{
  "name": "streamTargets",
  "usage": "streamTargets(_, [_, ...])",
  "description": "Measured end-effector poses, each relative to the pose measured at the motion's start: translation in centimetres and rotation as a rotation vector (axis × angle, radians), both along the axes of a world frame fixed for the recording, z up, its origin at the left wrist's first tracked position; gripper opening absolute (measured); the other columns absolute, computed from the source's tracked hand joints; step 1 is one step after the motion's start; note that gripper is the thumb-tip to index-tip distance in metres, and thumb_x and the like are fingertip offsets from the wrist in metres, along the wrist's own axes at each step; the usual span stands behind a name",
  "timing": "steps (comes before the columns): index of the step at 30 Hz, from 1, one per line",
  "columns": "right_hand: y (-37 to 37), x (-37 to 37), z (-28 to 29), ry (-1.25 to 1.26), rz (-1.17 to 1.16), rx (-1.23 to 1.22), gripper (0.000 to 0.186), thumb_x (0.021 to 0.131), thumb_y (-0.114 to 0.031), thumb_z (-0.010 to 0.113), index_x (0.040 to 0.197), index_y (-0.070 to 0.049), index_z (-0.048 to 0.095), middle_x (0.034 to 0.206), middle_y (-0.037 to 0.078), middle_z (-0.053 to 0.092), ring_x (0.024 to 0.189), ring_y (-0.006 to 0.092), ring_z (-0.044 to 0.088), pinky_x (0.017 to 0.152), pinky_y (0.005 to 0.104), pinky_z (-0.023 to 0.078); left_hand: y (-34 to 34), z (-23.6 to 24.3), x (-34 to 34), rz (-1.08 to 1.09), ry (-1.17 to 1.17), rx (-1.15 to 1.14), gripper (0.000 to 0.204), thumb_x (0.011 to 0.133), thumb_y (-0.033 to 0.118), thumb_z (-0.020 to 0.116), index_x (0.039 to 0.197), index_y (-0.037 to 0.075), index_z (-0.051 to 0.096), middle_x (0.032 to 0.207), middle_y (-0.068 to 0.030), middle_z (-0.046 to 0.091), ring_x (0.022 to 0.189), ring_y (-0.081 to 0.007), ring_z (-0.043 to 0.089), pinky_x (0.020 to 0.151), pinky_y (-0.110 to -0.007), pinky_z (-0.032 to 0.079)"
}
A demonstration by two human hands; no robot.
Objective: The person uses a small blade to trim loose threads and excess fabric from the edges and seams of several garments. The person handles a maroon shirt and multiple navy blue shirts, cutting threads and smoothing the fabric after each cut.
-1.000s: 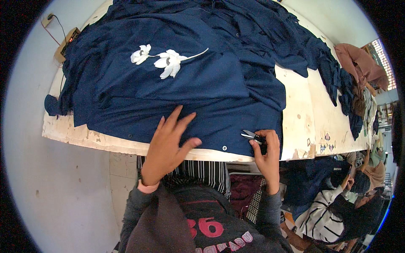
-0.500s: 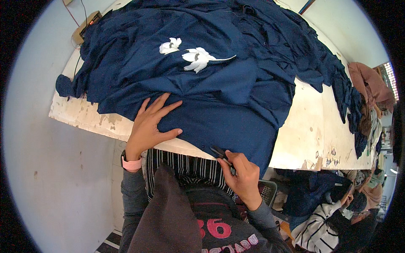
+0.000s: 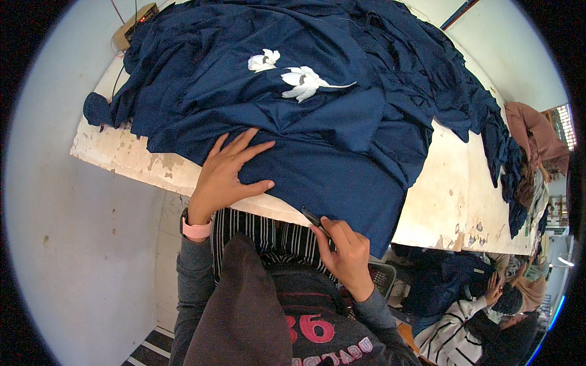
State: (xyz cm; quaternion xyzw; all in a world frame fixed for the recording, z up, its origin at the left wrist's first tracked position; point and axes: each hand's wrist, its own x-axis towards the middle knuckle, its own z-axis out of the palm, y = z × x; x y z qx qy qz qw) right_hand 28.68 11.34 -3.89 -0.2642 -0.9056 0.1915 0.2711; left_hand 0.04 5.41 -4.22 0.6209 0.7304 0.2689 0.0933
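Observation:
Dark blue cloth (image 3: 342,177) with white flower appliqués (image 3: 303,82) lies in folds over the table. My left hand (image 3: 235,168) rests flat on its near left edge, fingers spread and thumb apart. Along the near edge, my right hand (image 3: 345,247) is closed around small black thread snips (image 3: 314,218). Their tip points up and left over the cloth's border by the table edge. My fingers partly hide the snips, so whether the blades are apart is unclear.
The pale worn tabletop (image 3: 436,207) shows at right and along the front edge. A small brown box (image 3: 135,25) with wires stands at the far left. Below right are a basket (image 3: 383,277) and another person in a striped sleeve (image 3: 455,335). Brown cloth (image 3: 534,137) is piled farther right.
The view has shifted slightly, so the cloth and flowers sit a little farther right. My right hand has shifted slightly left along the edge with the snips. My left hand stays spread on the cloth.

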Motion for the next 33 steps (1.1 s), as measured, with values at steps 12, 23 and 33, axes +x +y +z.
streamTargets(12, [4.0, 8.1, 2.6, -0.081, -0.159, 0.009, 0.023, 0.077, -0.016, 0.086, 0.094, -0.006, 0.073, 0.087, 0.008, 0.073, 0.067, 0.0244, 0.067, 0.060, 0.0333, 0.048, -0.1, 0.0, 0.0, 0.017, 0.006, -0.009, 0.070, 0.075, 0.045, 0.083, 0.139, 0.023, 0.065, 0.156, -0.0151, 0.048, 0.143, -0.0302, 0.048, 0.124, -0.051, 0.024])
streamTargets(23, [3.5, 7.5, 1.7, -0.130, -0.016, 0.118, 0.026, 0.078, -0.022, 0.085, 0.099, -0.010, 0.074, 0.082, 0.002, 0.071, 0.063, 0.0198, 0.063, 0.055, 0.0329, 0.039, -0.1, -0.6, -0.3, 0.015, 0.015, 0.028, 0.071, 0.073, 0.043, 0.084, 0.139, 0.024, 0.066, 0.156, -0.0145, 0.049, 0.143, -0.0291, 0.049, 0.124, -0.050, 0.023])
streamTargets(33, [3.4, 7.1, 0.9, -0.072, 0.015, 0.070, 0.024, 0.078, -0.022, 0.085, 0.096, -0.010, 0.074, 0.077, 0.002, 0.069, 0.061, 0.0191, 0.061, 0.054, 0.0335, 0.035, -0.1, -0.4, -0.1, 0.029, 0.010, 0.017, 0.072, 0.071, 0.044, 0.085, 0.137, 0.024, 0.067, 0.155, -0.0144, 0.051, 0.141, -0.0296, 0.051, 0.124, -0.050, 0.023])
